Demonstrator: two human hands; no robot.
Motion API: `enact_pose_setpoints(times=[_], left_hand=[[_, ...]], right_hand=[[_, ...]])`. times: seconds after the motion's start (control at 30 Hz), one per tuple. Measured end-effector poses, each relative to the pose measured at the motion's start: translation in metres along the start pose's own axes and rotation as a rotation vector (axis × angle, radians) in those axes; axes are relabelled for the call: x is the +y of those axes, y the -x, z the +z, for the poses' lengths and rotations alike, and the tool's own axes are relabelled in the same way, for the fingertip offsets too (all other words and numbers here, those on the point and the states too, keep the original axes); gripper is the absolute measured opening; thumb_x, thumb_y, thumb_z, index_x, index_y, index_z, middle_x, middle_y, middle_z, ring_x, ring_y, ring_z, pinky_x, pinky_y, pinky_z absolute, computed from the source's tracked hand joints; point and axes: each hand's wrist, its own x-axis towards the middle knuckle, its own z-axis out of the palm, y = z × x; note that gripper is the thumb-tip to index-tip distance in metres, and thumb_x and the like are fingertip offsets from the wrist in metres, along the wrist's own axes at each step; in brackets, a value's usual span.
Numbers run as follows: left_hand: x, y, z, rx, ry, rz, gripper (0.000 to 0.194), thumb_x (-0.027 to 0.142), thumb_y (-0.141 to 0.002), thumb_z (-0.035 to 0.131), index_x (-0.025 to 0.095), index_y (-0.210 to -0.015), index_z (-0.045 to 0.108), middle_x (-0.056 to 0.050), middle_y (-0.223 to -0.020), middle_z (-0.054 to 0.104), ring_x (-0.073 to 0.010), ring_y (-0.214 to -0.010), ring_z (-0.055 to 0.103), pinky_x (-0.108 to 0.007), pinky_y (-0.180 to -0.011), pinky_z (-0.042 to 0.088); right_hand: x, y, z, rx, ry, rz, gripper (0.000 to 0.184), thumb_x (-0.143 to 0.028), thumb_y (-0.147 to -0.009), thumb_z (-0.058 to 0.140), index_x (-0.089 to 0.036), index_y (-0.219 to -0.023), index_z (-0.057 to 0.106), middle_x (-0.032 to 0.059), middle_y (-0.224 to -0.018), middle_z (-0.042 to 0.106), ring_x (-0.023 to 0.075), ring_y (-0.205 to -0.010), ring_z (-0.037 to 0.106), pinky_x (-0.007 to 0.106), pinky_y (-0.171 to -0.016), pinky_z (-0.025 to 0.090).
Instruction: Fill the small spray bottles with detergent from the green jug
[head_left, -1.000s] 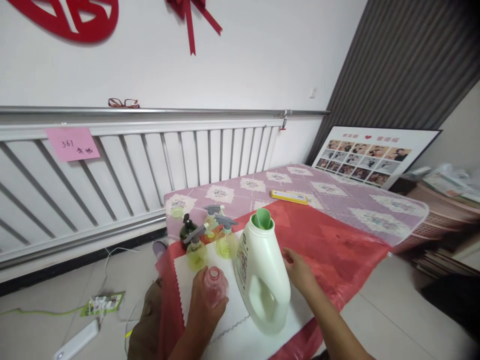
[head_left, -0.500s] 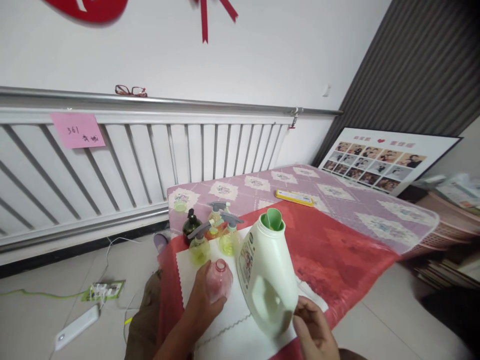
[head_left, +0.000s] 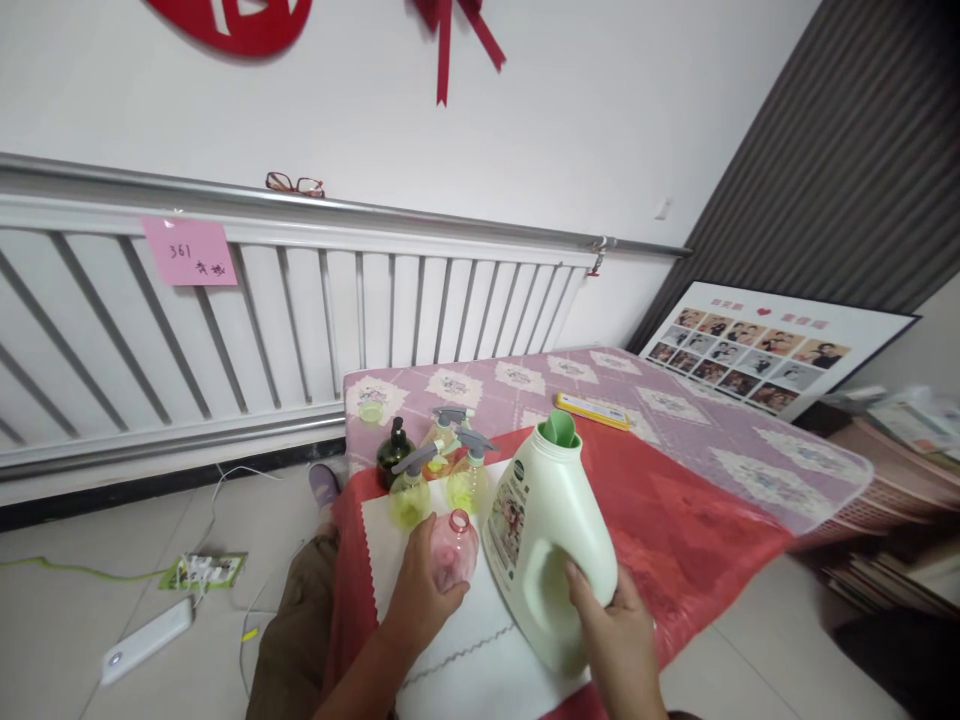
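In my left hand [head_left: 421, 592] is a small, open-necked pink translucent bottle [head_left: 454, 556], its fingers wrapped around the side. My right hand [head_left: 621, 640] grips the handle of a large pale green detergent jug [head_left: 551, 530]. The jug is uncapped, showing a green pour spout [head_left: 559, 428], and stands just right of the pink bottle, tilted slightly. Beyond the left hand are several spray bottles with grey trigger heads, among them a yellow-green one [head_left: 409, 500] and another [head_left: 468, 482]. A dark pump bottle [head_left: 393, 458] stands beside them.
A white sheet with zigzag edges [head_left: 465, 680] lies over a red cover [head_left: 697, 520] on a purple patterned mattress [head_left: 667, 405]. Farther back lie a yellow flat case [head_left: 592, 411] and a small greenish cap [head_left: 370, 411]. A radiator [head_left: 300, 320] runs along the wall.
My right hand has moved from beside the jug's base onto its handle and closed there. My left hand still holds the pink bottle. The camera view has shifted slightly.
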Motion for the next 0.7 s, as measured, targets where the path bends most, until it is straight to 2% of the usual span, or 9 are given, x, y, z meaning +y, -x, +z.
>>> enact_pose_setpoints(times=[0.17, 0.27, 0.33, 0.5, 0.6, 0.7], left_hand=[[0.009, -0.002, -0.003, -0.042, -0.011, -0.049, 0.087, 0.02, -0.064, 0.068, 0.01, -0.142, 0.03, -0.022, -0.147, 0.04, -0.0358, -0.14, 0.036, -0.051, -0.116, 0.031], [0.012, -0.002, -0.005, -0.046, -0.005, -0.082, 0.086, 0.02, -0.065, 0.066, 0.01, -0.142, 0.03, -0.022, -0.147, 0.04, -0.0353, -0.14, 0.036, -0.05, -0.116, 0.032], [0.012, -0.003, -0.005, -0.02, 0.006, -0.098, 0.085, 0.021, -0.065, 0.066, 0.01, -0.141, 0.031, -0.022, -0.147, 0.041, -0.0352, -0.139, 0.038, -0.05, -0.116, 0.032], [0.012, -0.002, -0.005, 0.038, 0.039, -0.109, 0.083, 0.02, -0.063, 0.067, 0.013, -0.139, 0.033, -0.02, -0.144, 0.045, -0.0345, -0.137, 0.041, -0.05, -0.115, 0.034], [0.01, -0.001, -0.005, 0.045, 0.046, -0.1, 0.084, 0.019, -0.063, 0.068, 0.015, -0.139, 0.033, -0.019, -0.144, 0.045, -0.0348, -0.137, 0.041, -0.05, -0.115, 0.034], [0.01, -0.002, -0.005, 0.037, 0.047, -0.09, 0.085, 0.018, -0.063, 0.069, 0.016, -0.139, 0.033, -0.019, -0.144, 0.045, -0.0352, -0.138, 0.04, -0.05, -0.115, 0.034]], right_hand=[[-0.023, -0.025, -0.029, -0.031, 0.116, -0.081, 0.039, -0.054, -0.06, 0.067, -0.02, -0.078, 0.068, 0.002, -0.061, 0.069, 0.022, -0.058, 0.062, 0.029, -0.051, 0.047], [-0.039, -0.042, -0.05, -0.106, 0.177, -0.132, 0.029, -0.048, -0.062, 0.064, -0.021, -0.073, 0.067, -0.003, -0.048, 0.058, 0.0173, -0.048, 0.053, 0.027, -0.048, 0.043], [-0.051, -0.054, -0.063, -0.2, 0.204, -0.176, 0.027, -0.047, -0.062, 0.064, -0.021, -0.072, 0.066, -0.0044, -0.046, 0.054, 0.0161, -0.048, 0.051, 0.027, -0.048, 0.042], [-0.079, -0.075, -0.081, -0.425, 0.279, -0.219, 0.036, -0.051, -0.061, 0.068, -0.02, -0.079, 0.071, -0.002, -0.055, 0.062, 0.0173, -0.052, 0.055, 0.027, -0.05, 0.045], [-0.087, -0.082, -0.084, -0.575, 0.314, -0.171, 0.04, -0.052, -0.062, 0.071, -0.02, -0.086, 0.073, 0.003, -0.07, 0.072, 0.0238, -0.065, 0.065, 0.03, -0.058, 0.051], [-0.092, -0.086, -0.084, -0.682, 0.296, -0.099, 0.043, -0.055, -0.061, 0.072, -0.021, -0.087, 0.073, 0.0064, -0.083, 0.076, 0.03, -0.076, 0.07, 0.034, -0.064, 0.054]])
